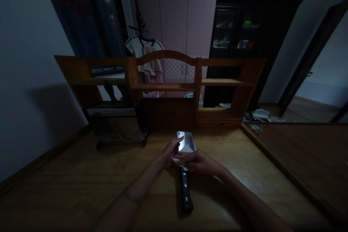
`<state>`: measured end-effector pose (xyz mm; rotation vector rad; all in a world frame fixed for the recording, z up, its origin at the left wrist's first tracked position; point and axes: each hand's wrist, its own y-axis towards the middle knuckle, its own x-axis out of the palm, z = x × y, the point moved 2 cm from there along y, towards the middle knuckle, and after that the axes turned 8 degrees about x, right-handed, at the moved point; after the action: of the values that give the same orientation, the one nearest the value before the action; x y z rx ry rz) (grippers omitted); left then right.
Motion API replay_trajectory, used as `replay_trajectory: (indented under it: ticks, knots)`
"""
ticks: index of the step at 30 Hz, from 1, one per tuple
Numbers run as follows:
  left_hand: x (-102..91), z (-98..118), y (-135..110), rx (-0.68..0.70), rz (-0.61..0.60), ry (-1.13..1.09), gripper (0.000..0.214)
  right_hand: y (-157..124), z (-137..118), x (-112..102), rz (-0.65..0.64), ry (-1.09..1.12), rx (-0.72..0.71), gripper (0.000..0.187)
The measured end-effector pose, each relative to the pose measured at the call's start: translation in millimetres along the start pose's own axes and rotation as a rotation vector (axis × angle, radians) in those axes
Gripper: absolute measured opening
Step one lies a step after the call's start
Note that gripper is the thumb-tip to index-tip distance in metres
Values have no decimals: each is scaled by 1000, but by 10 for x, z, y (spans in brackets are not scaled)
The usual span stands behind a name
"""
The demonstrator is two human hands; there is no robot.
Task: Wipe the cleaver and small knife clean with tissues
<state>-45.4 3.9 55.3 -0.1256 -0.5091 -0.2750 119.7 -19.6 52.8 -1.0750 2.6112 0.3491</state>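
Observation:
A cleaver with a shiny broad blade points away from me, its black riveted handle toward me over the desk. My left hand grips the blade from its left side, thumb lying on the flat face. Bent over the lower blade near the handle, my right hand presses a thin white wipe against the metal. Fingers cover most of the wipe, so whether it is paper or cloth does not show. Nobody's hand is on the handle.
On the left of the wooden desk stands a dark knife block with black handles sticking up. A wooden shelf unit runs along the desk's back edge. Behind it are a pink wardrobe and a dark cabinet.

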Motion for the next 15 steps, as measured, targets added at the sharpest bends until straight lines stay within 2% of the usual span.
replay_trajectory:
  ticks: [3, 6, 12, 15]
  knots:
    - [56, -10, 61, 40, -5, 13, 14, -39, 12, -62, -27, 21, 37, 37]
    - [84, -73, 216, 0, -5, 19, 13, -96, 64, -154, -14, -14, 69, 35]
    - [-27, -237, 471, -47, 48, 44, 16, -98, 335, -265, 252, -235, 108, 36]
    - [-86, -308, 533, -50, 40, 36, 17, -48, 383, -213, 311, -302, 64, 40]
